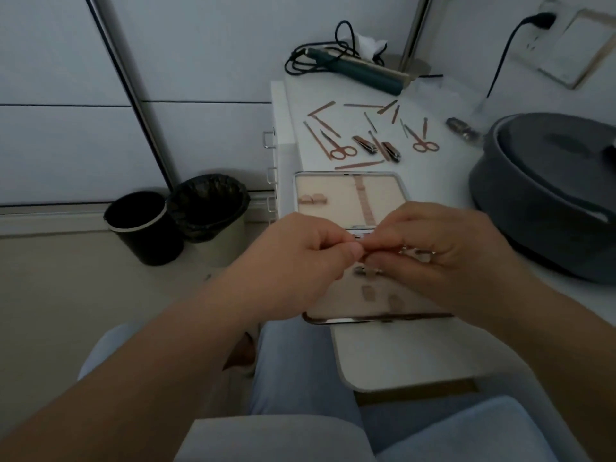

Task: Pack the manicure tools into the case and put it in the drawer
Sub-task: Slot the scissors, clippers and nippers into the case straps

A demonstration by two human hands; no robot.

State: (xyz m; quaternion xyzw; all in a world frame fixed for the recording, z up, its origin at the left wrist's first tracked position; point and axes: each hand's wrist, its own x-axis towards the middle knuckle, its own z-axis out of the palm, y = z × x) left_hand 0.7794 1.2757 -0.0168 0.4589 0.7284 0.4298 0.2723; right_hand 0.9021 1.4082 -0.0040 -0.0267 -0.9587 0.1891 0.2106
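Over the open beige metal-rimmed case (346, 191) at the white worktop's (443, 181) near edge, left hand (300, 258) and right hand (433, 248) together pinch a small metal tool, seemingly seating it; the rose-gold scissors, clippers and files (366, 141) mid-worktop come next.

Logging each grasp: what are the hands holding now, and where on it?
Both hands pinch a small metal tool between fingertips over the open case; grip point hidden.

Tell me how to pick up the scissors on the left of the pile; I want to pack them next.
Grip the left scissors by their rose-gold finger loops, coming from above on the near side. The loops point toward the case, lie flat on the desk, and stand clearer of the nearby file than the thin blades do.
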